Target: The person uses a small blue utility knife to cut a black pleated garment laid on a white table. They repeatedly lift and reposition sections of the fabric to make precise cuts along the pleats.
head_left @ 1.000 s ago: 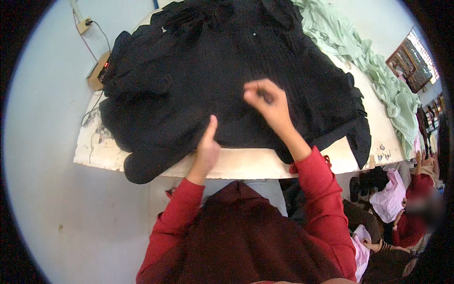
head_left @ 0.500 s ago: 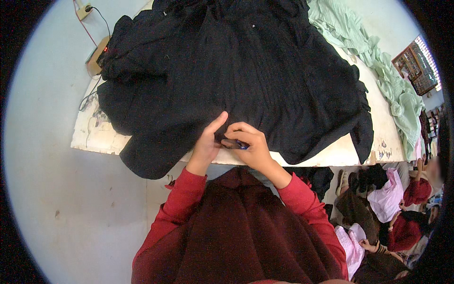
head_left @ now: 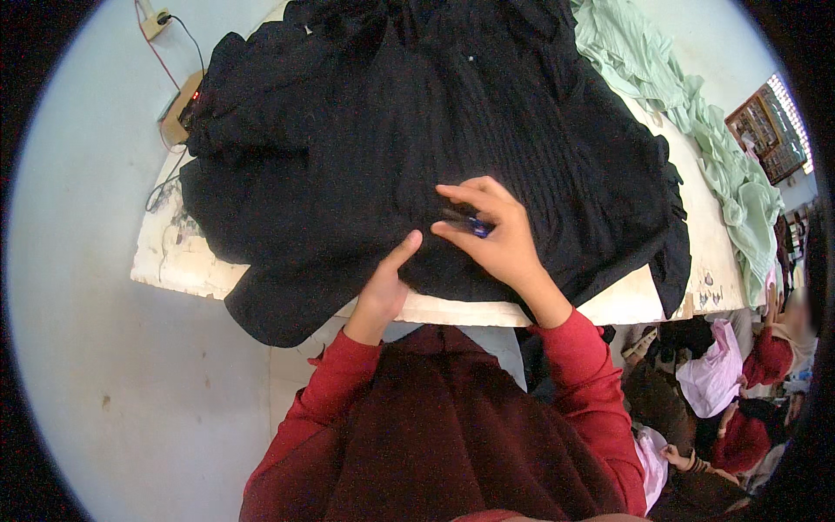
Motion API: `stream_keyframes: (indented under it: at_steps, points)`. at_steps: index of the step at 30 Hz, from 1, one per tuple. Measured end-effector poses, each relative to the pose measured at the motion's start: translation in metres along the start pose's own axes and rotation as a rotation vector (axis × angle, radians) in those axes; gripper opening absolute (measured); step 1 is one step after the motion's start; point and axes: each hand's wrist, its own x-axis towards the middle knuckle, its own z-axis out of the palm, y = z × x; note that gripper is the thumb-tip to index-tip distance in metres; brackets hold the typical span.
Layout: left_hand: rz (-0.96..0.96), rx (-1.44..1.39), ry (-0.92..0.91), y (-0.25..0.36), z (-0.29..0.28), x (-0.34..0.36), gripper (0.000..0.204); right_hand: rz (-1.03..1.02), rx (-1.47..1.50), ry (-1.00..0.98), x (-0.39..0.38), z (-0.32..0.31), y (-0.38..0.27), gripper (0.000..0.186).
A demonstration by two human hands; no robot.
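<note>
A large black pleated garment (head_left: 365,148) lies spread in folds over the table. My left hand (head_left: 383,297) is at its near edge, thumb stretched along the top of the cloth and the other fingers hidden; it appears to pinch the hem. To the right and a little farther in, my right hand (head_left: 503,235) hovers over the cloth. Held in its curled fingers are small thread snips (head_left: 477,227) with a blue part, their dark tips pointing left and hard to make out against the black. Thumb and forefinger are spread apart around the tool.
Pale green cloth (head_left: 687,104) runs along the right side of the worn white table (head_left: 626,300). At the far left a small box (head_left: 181,111) with red lights has cords by the wall. Several people sit low on the right, one handling pink cloth (head_left: 713,370).
My right hand has moved away from the left, to the right and farther over the garment, with the snips; its fingers have spread. My left hand has dropped slightly nearer to me.
</note>
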Motion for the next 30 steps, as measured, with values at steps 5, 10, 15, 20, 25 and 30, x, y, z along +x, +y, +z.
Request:
stream_keyframes:
  at_steps: [5,10,15,20,25,30]
  points:
    - [-0.028,0.031,-0.044,0.002,-0.005,0.004,0.046,0.003,0.091,-0.017,0.013,0.004,0.013,0.012]
    - [-0.002,0.088,-0.026,0.0,-0.01,0.004,0.045,0.202,0.153,0.189,0.021,-0.019,0.019,0.013]
    - [0.001,-0.017,0.001,0.0,0.005,-0.004,0.037,-0.037,0.09,-0.055,0.014,0.002,0.004,0.024]
    - [-0.053,-0.044,-0.077,-0.003,-0.011,-0.003,0.036,-0.098,0.026,0.116,0.024,0.0,0.014,0.01]
    - [-0.073,-0.118,-0.125,0.0,-0.012,-0.006,0.033,0.056,0.116,0.102,0.015,-0.02,0.012,0.017]
    - [-0.041,-0.16,-0.074,0.0,-0.011,-0.007,0.034,-0.053,0.059,-0.027,0.004,-0.001,0.02,0.019]
